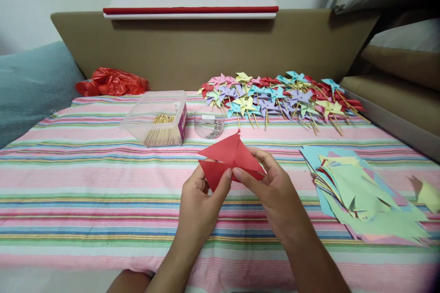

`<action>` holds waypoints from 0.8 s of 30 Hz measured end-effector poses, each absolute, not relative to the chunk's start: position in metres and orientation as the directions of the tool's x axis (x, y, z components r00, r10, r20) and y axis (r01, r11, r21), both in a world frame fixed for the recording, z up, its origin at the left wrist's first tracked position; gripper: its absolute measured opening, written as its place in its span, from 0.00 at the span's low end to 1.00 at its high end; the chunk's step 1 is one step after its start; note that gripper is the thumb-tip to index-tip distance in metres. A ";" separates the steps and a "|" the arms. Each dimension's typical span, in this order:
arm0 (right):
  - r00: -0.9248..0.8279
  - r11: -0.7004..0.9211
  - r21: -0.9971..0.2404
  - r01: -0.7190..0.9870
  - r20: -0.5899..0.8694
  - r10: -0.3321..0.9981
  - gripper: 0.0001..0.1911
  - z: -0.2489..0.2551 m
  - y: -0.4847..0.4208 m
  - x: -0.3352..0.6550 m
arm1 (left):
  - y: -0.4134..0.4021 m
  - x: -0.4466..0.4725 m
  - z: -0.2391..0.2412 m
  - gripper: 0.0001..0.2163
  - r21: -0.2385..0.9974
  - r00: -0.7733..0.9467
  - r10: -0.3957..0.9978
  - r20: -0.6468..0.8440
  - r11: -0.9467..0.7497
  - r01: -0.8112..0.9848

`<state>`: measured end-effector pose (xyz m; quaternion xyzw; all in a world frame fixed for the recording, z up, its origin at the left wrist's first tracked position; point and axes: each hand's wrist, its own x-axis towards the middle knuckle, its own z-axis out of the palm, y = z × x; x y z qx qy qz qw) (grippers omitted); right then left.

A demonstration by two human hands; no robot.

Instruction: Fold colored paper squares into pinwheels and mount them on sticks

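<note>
Both my hands hold a red cut paper square [229, 158] above the striped cloth, with its flaps folded toward the middle. My left hand [201, 203] pinches its lower left part between thumb and fingers. My right hand [275, 190] grips its right side, thumb pressed near the centre. A stack of cut coloured paper sheets [360, 192] lies just right of my right hand. Beyond the paper stand a clear box of wooden sticks [160, 119] and a small clear tub of metal pins [209, 123].
A heap of finished paper pinwheels on sticks [278, 96] lies at the back right of the striped bed sheet [85, 183]. A red plastic bag [112, 81] sits at the back left against a tan headboard [206, 50]. A teal cushion [30, 87] is at left.
</note>
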<state>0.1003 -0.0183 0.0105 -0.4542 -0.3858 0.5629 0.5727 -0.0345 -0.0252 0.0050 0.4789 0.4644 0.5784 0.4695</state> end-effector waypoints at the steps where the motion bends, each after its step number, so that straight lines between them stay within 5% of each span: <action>1: 0.019 -0.075 -0.951 -0.301 -0.085 0.996 0.25 0.011 -0.018 0.103 | -0.025 -0.036 0.005 0.09 0.987 -0.084 0.988 0.128 -0.135 -0.084; 9: -0.142 -0.196 -0.946 -0.259 -0.163 0.976 0.19 0.010 -0.021 0.125 | -0.020 -0.048 0.011 0.14 0.994 0.228 0.972 0.056 -0.032 -0.109; 14: -0.125 -0.170 -0.966 -0.196 -0.147 0.981 0.18 0.006 -0.021 0.123 | -0.018 -0.048 0.012 0.17 0.995 0.235 0.972 0.005 0.019 -0.100; 19: 0.086 -0.042 -0.878 -0.477 -0.094 0.992 0.12 0.006 -0.018 0.101 | -0.016 -0.041 0.008 0.18 0.965 0.180 0.984 -0.015 0.062 -0.256; 24: 0.023 -0.077 -0.733 -0.676 -0.125 0.992 0.12 0.010 -0.017 0.084 | -0.017 -0.032 0.001 0.12 0.938 0.185 0.983 0.003 0.061 -0.341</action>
